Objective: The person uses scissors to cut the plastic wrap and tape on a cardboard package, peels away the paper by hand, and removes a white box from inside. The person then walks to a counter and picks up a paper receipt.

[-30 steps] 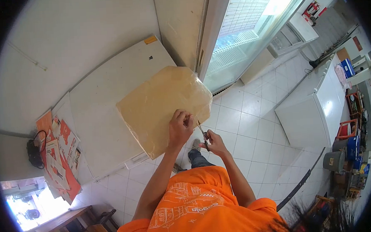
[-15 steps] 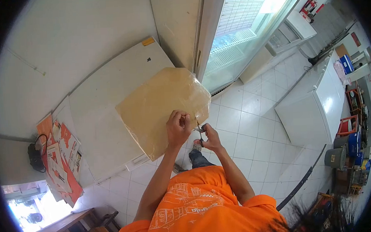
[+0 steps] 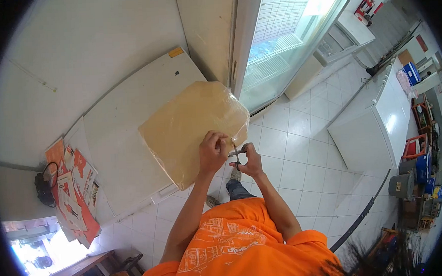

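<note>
We pinch the package (image 3: 190, 129), lying on the white cabinet (image 3: 126, 143), at its near right edge with left hand (image 3: 213, 152) fingers closed, while the right hand (image 3: 252, 162) just right of it grips scissors (image 3: 237, 152) pointing left at that edge.

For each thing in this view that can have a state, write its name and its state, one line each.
package: wrapped in clear film, lying on the chest freezer, near corner overhanging.
chest freezer: lid shut.
scissors: at the package's edge; blades too small to tell whether open or shut.
left hand: gripping the package's edge.
right hand: closed on the scissors.
second chest freezer: lid shut.
</note>
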Available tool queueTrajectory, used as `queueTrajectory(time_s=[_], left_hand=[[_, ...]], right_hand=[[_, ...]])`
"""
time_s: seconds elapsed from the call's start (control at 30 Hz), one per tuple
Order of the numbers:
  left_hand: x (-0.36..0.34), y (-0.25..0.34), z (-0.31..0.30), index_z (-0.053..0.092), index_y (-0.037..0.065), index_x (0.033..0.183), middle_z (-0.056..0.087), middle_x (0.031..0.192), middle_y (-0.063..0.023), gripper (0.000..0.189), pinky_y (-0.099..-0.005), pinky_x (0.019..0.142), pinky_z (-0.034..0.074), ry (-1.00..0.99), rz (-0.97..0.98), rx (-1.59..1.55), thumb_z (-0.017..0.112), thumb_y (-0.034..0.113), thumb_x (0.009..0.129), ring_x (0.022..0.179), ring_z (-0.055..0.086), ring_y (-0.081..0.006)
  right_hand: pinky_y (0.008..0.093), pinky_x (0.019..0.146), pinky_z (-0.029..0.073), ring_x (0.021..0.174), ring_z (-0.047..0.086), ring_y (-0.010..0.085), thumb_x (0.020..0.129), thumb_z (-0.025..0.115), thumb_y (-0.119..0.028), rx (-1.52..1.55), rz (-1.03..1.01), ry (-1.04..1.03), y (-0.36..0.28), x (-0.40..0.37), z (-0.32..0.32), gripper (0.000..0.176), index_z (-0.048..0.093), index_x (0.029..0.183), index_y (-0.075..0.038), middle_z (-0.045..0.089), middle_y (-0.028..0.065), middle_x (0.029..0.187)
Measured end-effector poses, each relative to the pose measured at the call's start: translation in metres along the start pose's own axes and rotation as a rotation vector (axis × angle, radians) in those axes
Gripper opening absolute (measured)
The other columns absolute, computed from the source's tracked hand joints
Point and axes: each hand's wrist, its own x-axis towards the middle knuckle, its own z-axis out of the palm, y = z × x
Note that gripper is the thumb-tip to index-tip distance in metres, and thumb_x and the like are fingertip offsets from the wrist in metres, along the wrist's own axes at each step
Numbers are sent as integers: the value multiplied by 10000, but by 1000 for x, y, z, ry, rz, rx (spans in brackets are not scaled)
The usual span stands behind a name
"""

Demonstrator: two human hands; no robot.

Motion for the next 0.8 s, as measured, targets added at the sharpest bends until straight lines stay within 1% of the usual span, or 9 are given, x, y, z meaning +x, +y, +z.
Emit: queueTrajectory(time_s=[0.07, 0.2, 0.27, 0.4, 0.5, 0.6, 0.7, 0.77, 0.8], left_hand=[[-1, -8, 2, 718, -10, 961, 649, 926, -119, 130, -326, 647, 535, -65, 101, 36, 604, 6, 901, 737, 674, -220], [1, -8, -4, 740, -5, 996, 642, 977, -132, 201, -345, 688, 554, -126, 83, -14, 580, -20, 874, 767, 679, -277], [2, -4, -9, 746, 0, 1015, 629, 1028, -143, 225, -363, 714, 561, -239, 9, -12, 592, -15, 853, 808, 682, -313], [1, -14, -8, 751, -1, 1025, 614, 1059, -153, 241, -379, 750, 562, -289, 27, -4, 629, -2, 818, 861, 674, -323], [4, -12, -12, 742, 20, 1081, 590, 1079, -158, 253, -372, 792, 568, -339, 100, 64, 665, 18, 840, 907, 669, -307], [11, -3, -18, 718, 32, 1119, 571, 1096, -168, 290, -424, 861, 560, -389, 217, 151, 703, 66, 832, 967, 649, -345], [26, 2, -26, 688, 46, 1152, 560, 1122, -173, 351, -460, 905, 548, -552, 230, 236, 752, 122, 815, 1034, 631, -363], [39, 6, -31, 671, 48, 1134, 557, 1129, -172, 377, -465, 901, 550, -754, 242, 316, 781, 176, 797, 1052, 625, -361], [44, 4, -31, 671, 48, 1134, 557, 1129, -172, 377, -465, 901, 550, -751, 243, 315, 781, 176, 797, 1052, 625, -361]], right_hand=[[379, 655, 509, 757, 573, 274, 633, 964, -504, -81, -41, 28, 0, -1, -3, 789, 507, 1063, -26, 549, 111, 973], [413, 641, 520, 789, 608, 312, 631, 952, -538, -131, -92, 37, 0, 7, -5, 807, 482, 1023, -12, 536, 145, 1012], [427, 688, 570, 868, 654, 331, 654, 934, -514, -148, -44, -9, 4, 9, -5, 829, 525, 1185, -25, 560, 148, 1114], [434, 685, 577, 872, 661, 333, 661, 928, -531, -165, -106, 29, 17, 16, 2, 874, 507, 1221, -8, 549, 155, 1151], [430, 669, 575, 839, 652, 329, 647, 951, -517, -161, -82, 21, 16, 19, 1, 838, 481, 1130, -18, 533, 151, 1131], [449, 703, 583, 915, 680, 349, 688, 915, -538, -154, -40, -8, 13, 17, -6, 820, 511, 1180, -22, 555, 160, 1199], [461, 703, 578, 927, 677, 368, 700, 908, -527, -162, -16, -17, 5, 9, -14, 771, 510, 1145, -39, 553, 166, 1217], [430, 673, 552, 855, 641, 354, 656, 953, -484, -226, -22, 4, 0, -2, -23, 782, 502, 1084, -11, 535, 164, 1125], [430, 673, 552, 855, 641, 354, 656, 953, -484, -227, -25, 3, -5, -8, -31, 782, 502, 1084, -11, 535, 164, 1125]])
